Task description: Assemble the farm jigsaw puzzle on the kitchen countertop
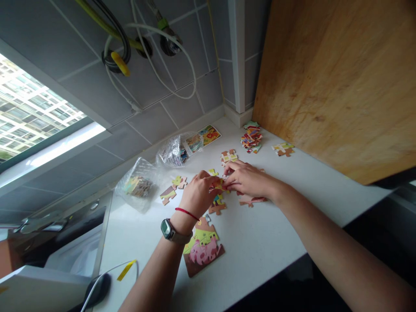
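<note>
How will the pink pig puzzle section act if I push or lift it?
The pig section probably weighs little, since it looks thin. Seams cross it, so lifting one edge may split it. Lying flat on the counter, it would likely slide, not tip.

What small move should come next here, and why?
Perhaps press the yellowish piece against the brown-edged piece beside it: the left hand and right hand meet at the first, the second lies close, and the pig section is already joined.
</note>
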Action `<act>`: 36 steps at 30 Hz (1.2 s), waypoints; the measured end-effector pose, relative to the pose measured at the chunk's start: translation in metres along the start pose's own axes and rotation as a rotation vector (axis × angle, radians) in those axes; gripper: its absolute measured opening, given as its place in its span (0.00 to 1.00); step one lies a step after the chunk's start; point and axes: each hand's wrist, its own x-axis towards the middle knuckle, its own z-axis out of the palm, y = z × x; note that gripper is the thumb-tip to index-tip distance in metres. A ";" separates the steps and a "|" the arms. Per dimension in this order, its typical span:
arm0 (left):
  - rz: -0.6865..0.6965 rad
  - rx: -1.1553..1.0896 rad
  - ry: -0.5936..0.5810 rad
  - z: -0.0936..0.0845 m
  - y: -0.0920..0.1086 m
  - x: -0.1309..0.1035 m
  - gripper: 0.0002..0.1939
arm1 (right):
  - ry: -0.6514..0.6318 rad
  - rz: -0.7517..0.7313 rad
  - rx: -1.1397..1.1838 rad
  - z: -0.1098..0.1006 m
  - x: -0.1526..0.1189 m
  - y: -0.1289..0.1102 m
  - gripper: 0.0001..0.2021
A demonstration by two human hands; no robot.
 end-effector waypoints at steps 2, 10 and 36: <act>0.017 0.005 -0.002 0.001 -0.001 0.000 0.15 | -0.010 0.000 -0.011 0.000 0.000 -0.001 0.08; 0.054 0.010 -0.004 0.000 -0.001 -0.001 0.13 | 0.068 -0.010 0.060 0.005 0.001 0.007 0.09; -0.009 0.028 -0.176 -0.014 -0.032 -0.001 0.53 | 1.104 0.269 0.398 -0.011 -0.001 0.007 0.16</act>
